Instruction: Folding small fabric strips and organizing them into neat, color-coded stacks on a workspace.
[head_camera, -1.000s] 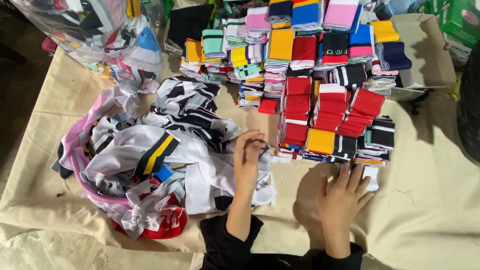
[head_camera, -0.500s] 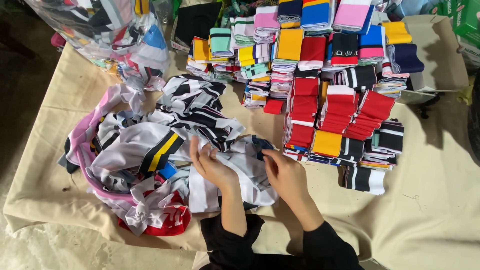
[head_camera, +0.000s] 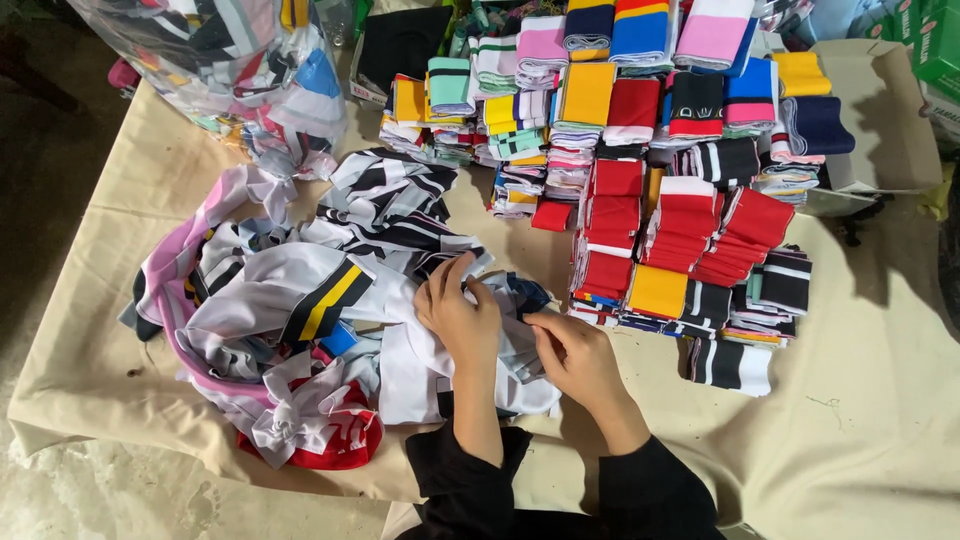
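Only one view is given, taken from a camera worn on the person's head. The cloth-covered counter (head_camera: 880, 440) is looked down on steeply from its near edge, toward the far edge. The hands are seen close, low in the middle of the picture, with black sleeves cut off at the bottom edge. The counter's left edge and near left corner are taken in; its right edge is not reached.

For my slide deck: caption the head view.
Both hands, left hand and right hand, grip fabric pieces beside folded stacks.
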